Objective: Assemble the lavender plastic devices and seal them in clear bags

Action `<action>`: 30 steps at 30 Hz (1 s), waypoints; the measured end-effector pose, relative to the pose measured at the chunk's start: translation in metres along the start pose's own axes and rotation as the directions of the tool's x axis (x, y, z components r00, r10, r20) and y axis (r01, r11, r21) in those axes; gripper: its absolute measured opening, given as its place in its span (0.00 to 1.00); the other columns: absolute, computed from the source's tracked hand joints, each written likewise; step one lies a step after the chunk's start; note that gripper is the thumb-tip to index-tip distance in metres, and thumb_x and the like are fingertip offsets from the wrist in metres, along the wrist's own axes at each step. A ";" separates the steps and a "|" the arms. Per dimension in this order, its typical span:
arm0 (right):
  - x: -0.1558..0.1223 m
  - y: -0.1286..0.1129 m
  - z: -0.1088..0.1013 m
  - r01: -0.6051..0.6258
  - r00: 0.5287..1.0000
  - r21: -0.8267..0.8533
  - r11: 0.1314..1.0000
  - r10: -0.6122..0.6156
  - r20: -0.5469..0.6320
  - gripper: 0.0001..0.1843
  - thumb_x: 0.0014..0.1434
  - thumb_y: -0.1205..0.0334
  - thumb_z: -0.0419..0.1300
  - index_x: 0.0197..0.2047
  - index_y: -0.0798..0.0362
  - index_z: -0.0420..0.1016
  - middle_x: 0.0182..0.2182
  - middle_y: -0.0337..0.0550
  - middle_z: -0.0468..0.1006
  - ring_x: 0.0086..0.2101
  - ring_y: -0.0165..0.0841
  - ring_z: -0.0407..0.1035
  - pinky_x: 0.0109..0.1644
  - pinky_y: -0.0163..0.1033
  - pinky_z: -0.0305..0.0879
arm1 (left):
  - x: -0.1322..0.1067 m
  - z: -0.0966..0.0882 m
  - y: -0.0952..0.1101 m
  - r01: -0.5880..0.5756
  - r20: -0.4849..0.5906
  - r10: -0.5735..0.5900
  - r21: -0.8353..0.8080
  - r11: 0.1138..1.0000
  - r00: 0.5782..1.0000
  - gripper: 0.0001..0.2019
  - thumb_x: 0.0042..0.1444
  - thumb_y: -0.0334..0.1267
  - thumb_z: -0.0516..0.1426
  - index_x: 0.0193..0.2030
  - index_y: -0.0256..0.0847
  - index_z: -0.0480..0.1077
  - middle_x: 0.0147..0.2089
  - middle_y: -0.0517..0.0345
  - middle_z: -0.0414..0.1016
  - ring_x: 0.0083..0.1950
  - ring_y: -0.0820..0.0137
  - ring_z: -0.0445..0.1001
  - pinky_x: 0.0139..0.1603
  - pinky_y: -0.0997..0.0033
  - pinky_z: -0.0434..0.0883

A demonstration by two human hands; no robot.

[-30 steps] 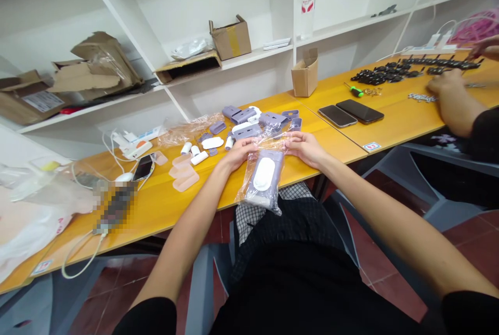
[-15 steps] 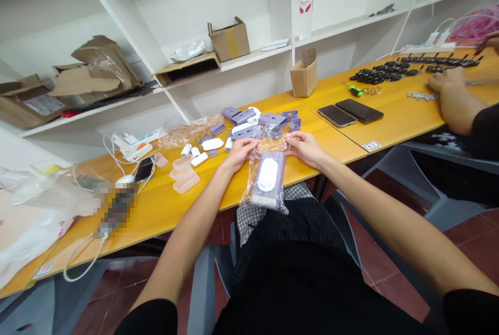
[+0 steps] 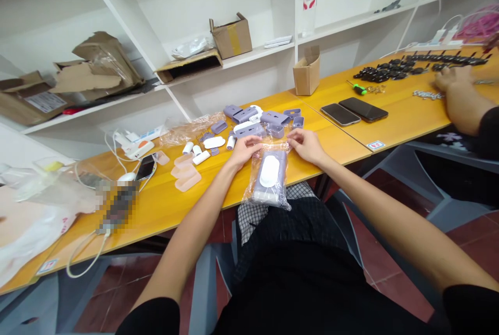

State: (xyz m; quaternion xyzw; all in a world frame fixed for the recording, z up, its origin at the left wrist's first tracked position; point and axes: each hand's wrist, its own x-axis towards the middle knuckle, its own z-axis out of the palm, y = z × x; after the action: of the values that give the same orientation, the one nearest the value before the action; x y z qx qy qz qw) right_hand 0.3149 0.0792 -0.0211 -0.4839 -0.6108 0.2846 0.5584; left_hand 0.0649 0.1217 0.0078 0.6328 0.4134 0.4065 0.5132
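Observation:
A clear plastic bag [image 3: 253, 189] hangs partly over the table's front edge. Inside it lies a purple-grey plastic case [image 3: 279, 175] with a white oval piece [image 3: 269, 171] on its face. My left hand [image 3: 246, 151] pinches the bag's top edge at its left corner. At the right corner, my right hand [image 3: 306, 145] grips the same edge between thumb and fingers. Just beyond my hands sit several loose purple-grey housings [image 3: 275, 117] and white oval parts [image 3: 214, 142]. Small white cylinders [image 3: 201, 157] and translucent pinkish pieces [image 3: 188, 181] lie left of my left hand.
Two phones [image 3: 363, 109] lie to the right, near a green screwdriver [image 3: 358, 89] and an open cardboard box [image 3: 306, 74]. Another person's hand [image 3: 454, 79] works among black parts at far right. Cables and a power strip [image 3: 136, 150] occupy the left side.
The top of the bag looks flatter and straighter between my hands. My grip on both corners stays, and the view has shifted slightly.

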 end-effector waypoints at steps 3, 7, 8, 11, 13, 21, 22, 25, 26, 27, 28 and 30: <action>0.001 0.000 -0.005 0.044 0.999 -0.078 0.996 -0.044 -0.003 0.05 0.56 0.59 0.67 0.33 0.50 0.79 0.32 0.45 0.84 0.34 0.40 0.78 0.45 0.48 0.75 | 0.002 0.000 -0.001 -0.098 -0.016 0.100 0.092 0.991 0.995 0.12 0.49 0.41 0.70 0.37 0.37 0.78 0.35 0.55 0.80 0.34 0.69 0.75 0.33 0.72 0.72; 0.002 0.001 -0.007 0.011 1.000 0.018 1.000 -0.012 0.011 0.05 0.55 0.58 0.69 0.33 0.49 0.80 0.32 0.45 0.84 0.33 0.40 0.77 0.43 0.47 0.74 | 0.003 -0.001 -0.003 -0.137 -0.009 0.140 0.122 0.983 0.990 0.14 0.52 0.46 0.70 0.34 0.37 0.77 0.33 0.56 0.78 0.32 0.70 0.72 0.33 0.72 0.69; 0.002 0.001 -0.007 -0.001 1.000 0.055 0.998 0.001 0.011 0.06 0.54 0.58 0.70 0.34 0.49 0.80 0.31 0.44 0.83 0.33 0.39 0.76 0.43 0.47 0.73 | 0.003 -0.001 -0.003 -0.134 -0.015 0.136 0.111 0.985 0.991 0.14 0.52 0.47 0.70 0.35 0.38 0.77 0.33 0.56 0.78 0.31 0.70 0.71 0.32 0.72 0.68; 0.001 0.000 -0.008 -0.021 0.999 0.186 0.982 0.013 0.046 0.12 0.53 0.58 0.72 0.42 0.47 0.83 0.28 0.39 0.81 0.30 0.37 0.73 0.42 0.46 0.72 | 0.004 -0.001 -0.005 -0.143 -0.009 0.144 0.058 0.988 0.990 0.16 0.51 0.44 0.70 0.44 0.40 0.79 0.31 0.60 0.75 0.29 0.71 0.70 0.31 0.72 0.66; 0.001 -0.002 -0.010 -0.034 0.994 0.258 0.966 0.007 0.108 0.17 0.53 0.57 0.72 0.47 0.46 0.84 0.27 0.37 0.79 0.29 0.35 0.71 0.41 0.45 0.71 | 0.006 0.000 -0.006 -0.162 0.007 0.161 0.017 0.987 0.987 0.19 0.51 0.41 0.70 0.50 0.42 0.80 0.28 0.63 0.73 0.28 0.73 0.68 0.31 0.73 0.65; 0.004 0.005 -0.018 -0.124 0.981 0.376 0.918 0.058 0.183 0.04 0.48 0.59 0.71 0.26 0.49 0.83 0.26 0.38 0.79 0.29 0.32 0.68 0.39 0.41 0.68 | 0.011 0.002 -0.009 -0.042 -0.030 0.037 -0.184 0.982 0.999 0.05 0.49 0.36 0.64 0.30 0.40 0.73 0.30 0.61 0.73 0.30 0.73 0.69 0.31 0.75 0.65; 0.005 0.006 -0.019 -0.124 0.982 0.378 0.918 0.059 0.179 0.04 0.48 0.60 0.70 0.25 0.49 0.81 0.25 0.38 0.79 0.29 0.31 0.68 0.38 0.41 0.67 | 0.012 0.001 -0.009 -0.027 -0.029 0.022 -0.208 0.978 0.999 0.04 0.49 0.36 0.63 0.31 0.40 0.73 0.30 0.61 0.72 0.30 0.73 0.69 0.30 0.75 0.65; 0.005 0.005 -0.018 -0.133 0.983 0.375 0.917 0.073 0.169 0.03 0.48 0.62 0.67 0.24 0.48 0.79 0.25 0.38 0.78 0.28 0.31 0.68 0.37 0.40 0.68 | 0.012 0.000 -0.008 -0.016 -0.023 0.011 -0.237 0.971 1.000 0.05 0.48 0.36 0.63 0.31 0.41 0.71 0.30 0.62 0.72 0.30 0.73 0.69 0.28 0.75 0.64; 0.004 0.004 -0.017 -0.133 0.983 0.374 0.918 0.074 0.167 0.02 0.48 0.62 0.67 0.25 0.49 0.79 0.24 0.37 0.77 0.28 0.31 0.68 0.37 0.40 0.68 | 0.012 -0.001 -0.007 -0.011 -0.018 0.007 -0.237 0.971 1.000 0.05 0.48 0.36 0.63 0.31 0.41 0.71 0.30 0.62 0.72 0.30 0.73 0.70 0.28 0.75 0.65; 0.004 0.003 -0.017 -0.133 0.983 0.373 0.918 0.074 0.167 0.02 0.48 0.62 0.66 0.25 0.49 0.79 0.23 0.37 0.77 0.28 0.31 0.68 0.37 0.40 0.68 | 0.012 -0.001 -0.007 -0.001 -0.007 -0.001 -0.240 0.971 1.000 0.05 0.48 0.36 0.63 0.31 0.41 0.71 0.30 0.61 0.72 0.30 0.73 0.70 0.28 0.75 0.65; 0.003 0.002 -0.016 -0.133 0.983 0.372 0.919 0.074 0.168 0.02 0.48 0.62 0.66 0.25 0.49 0.79 0.23 0.37 0.77 0.27 0.32 0.68 0.36 0.40 0.68 | 0.012 -0.002 -0.006 0.014 0.009 -0.012 -0.249 0.969 1.000 0.05 0.49 0.38 0.62 0.30 0.40 0.71 0.30 0.60 0.73 0.30 0.72 0.70 0.28 0.74 0.66; 0.003 0.000 -0.016 -0.138 0.983 0.370 0.919 0.080 0.168 0.03 0.48 0.62 0.66 0.25 0.49 0.81 0.22 0.38 0.77 0.27 0.32 0.69 0.36 0.40 0.68 | 0.012 -0.003 -0.005 0.045 0.037 -0.036 -0.278 0.960 0.999 0.10 0.53 0.44 0.62 0.29 0.39 0.71 0.31 0.57 0.74 0.30 0.71 0.71 0.29 0.72 0.68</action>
State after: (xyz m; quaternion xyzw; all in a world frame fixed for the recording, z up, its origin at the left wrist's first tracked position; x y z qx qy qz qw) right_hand 0.3304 0.0785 -0.0162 -0.3770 -0.5561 0.4637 0.5776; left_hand 0.0656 0.1342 0.0043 0.5520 0.3567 0.4402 0.6118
